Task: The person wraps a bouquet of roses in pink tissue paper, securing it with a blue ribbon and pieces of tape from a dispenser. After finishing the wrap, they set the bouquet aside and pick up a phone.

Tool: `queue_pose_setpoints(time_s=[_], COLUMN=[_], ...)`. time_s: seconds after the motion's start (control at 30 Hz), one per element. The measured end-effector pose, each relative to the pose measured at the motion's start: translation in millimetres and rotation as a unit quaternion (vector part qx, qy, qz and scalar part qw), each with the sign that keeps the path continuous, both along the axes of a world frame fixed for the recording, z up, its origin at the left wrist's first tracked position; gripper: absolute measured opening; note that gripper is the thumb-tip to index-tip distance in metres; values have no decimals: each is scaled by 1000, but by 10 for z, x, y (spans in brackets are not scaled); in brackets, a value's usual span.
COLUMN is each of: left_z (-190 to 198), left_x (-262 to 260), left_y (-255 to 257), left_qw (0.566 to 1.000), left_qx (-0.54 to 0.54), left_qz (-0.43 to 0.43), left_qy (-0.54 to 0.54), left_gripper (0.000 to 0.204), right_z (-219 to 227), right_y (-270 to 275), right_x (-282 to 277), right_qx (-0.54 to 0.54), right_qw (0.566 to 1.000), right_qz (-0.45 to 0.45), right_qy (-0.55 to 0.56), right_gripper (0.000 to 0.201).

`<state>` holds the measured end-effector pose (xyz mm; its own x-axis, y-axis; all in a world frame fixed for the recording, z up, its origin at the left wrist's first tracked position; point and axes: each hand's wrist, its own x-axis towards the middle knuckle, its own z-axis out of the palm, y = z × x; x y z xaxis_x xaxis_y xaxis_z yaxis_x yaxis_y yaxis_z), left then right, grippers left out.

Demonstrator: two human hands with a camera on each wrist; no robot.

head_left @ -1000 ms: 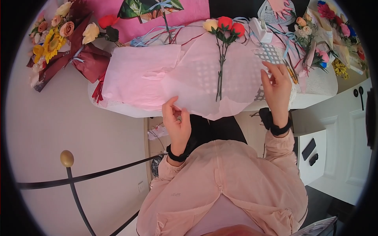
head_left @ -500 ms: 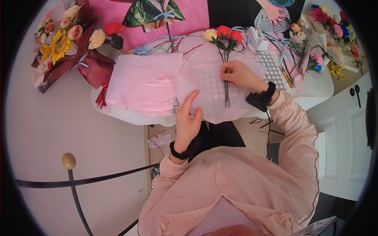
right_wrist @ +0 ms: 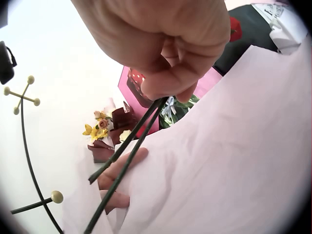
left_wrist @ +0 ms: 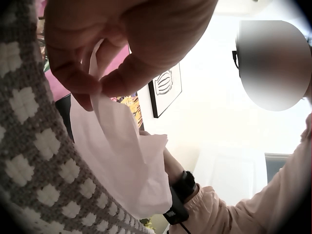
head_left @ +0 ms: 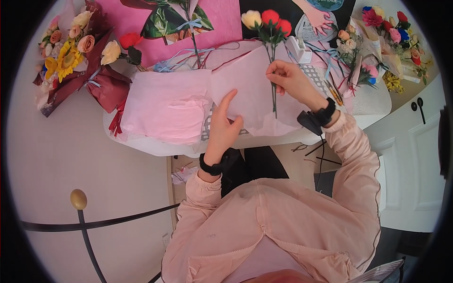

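Note:
My right hand (head_left: 291,84) pinches the dark green stems (head_left: 274,104) of a small bunch of artificial roses. Two red roses (head_left: 270,18) and a cream-yellow rose (head_left: 251,19) top the bunch, pointing away from me. In the right wrist view, the stem ends (right_wrist: 112,187) stick out below my thumb and fingers. Beneath the roses spreads a thin, pale pink sheet of wrapping paper (head_left: 243,68). With thumb and fingertips my left hand (head_left: 224,126) pinches this sheet's near left edge, and a raised fold (left_wrist: 117,131) hangs from the grip in the left wrist view.
A pile of pink paper (head_left: 163,101) lies to the left, beside a dark red wrapped bouquet (head_left: 101,85). A grey-and-white crocheted cloth (left_wrist: 48,165) covers part of the table. Right of the sheet are a white box (head_left: 298,49), ribbons, slim tools (head_left: 334,93) and more bouquets (head_left: 401,47).
My right hand moved left from the sheet's right side and took hold of the rose stems. My left hand shifted right along the paper, and the sheet's near left edge now lifts.

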<state>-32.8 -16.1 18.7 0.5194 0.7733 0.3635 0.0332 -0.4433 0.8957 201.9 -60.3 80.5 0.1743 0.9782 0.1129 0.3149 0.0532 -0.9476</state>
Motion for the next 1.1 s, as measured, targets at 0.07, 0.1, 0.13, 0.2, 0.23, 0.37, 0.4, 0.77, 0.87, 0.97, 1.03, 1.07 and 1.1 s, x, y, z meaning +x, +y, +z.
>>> queue_pose_setpoints(time_s=[0.07, 0.1, 0.13, 0.2, 0.23, 0.37, 0.4, 0.77, 0.87, 0.97, 1.03, 1.07, 1.1], left_z=[-40, -53, -63, -88, -102, -146, -156, 221, 235, 174, 107, 80, 72], left_x=[-18, -25, -30, -57, -73, -98, -92, -323, -175, 29, 108, 132, 152], left_y=[-15, -22, -21, -28, -37, -78, -89, -467, -499, -455, -427, -418, -412], left_qw=[1000, 999, 999, 999, 998, 997, 997, 946, 943, 940, 936, 934, 932], left_qx=[8, 12, 11, 9, 10, 20, 24, 245, 298, 304, 300, 294, 287], left_qz=[10, 15, 20, 30, 34, 45, 46, 165, 25, -74, -114, -130, -146], left_qy=[24, 35, 35, 38, 44, 61, 64, 133, 144, 137, 144, 156, 169], left_gripper=[65, 65, 65, 66, 66, 65, 65, 59, 54, 40, 31, 27, 23], right_z=[-215, -317, -386, -466, -478, -385, -386, -381, -359, -361, -328, -344, -367], right_y=[98, 139, 172, 196, 203, 169, 181, 158, 107, -12, -107, -144, -174], right_x=[9, 4, 4, -16, -41, -115, -105, 6, 5, 76, 135, 158, 179], right_qx=[-24, -37, -51, -37, -30, -6, -11, -8, 54, 138, 102, 93, 84], right_qw=[1000, 999, 999, 999, 999, 999, 998, 978, 957, 921, 901, 906, 911], right_qz=[2, 5, 8, -15, -26, -48, -48, -56, -33, 50, 120, 132, 145], right_qy=[9, 7, 6, 9, 11, -18, -25, -202, -282, -362, -403, -390, -376], right_gripper=[5, 5, 6, 6, 6, 6, 6, 16, 19, 24, 29, 31, 33])
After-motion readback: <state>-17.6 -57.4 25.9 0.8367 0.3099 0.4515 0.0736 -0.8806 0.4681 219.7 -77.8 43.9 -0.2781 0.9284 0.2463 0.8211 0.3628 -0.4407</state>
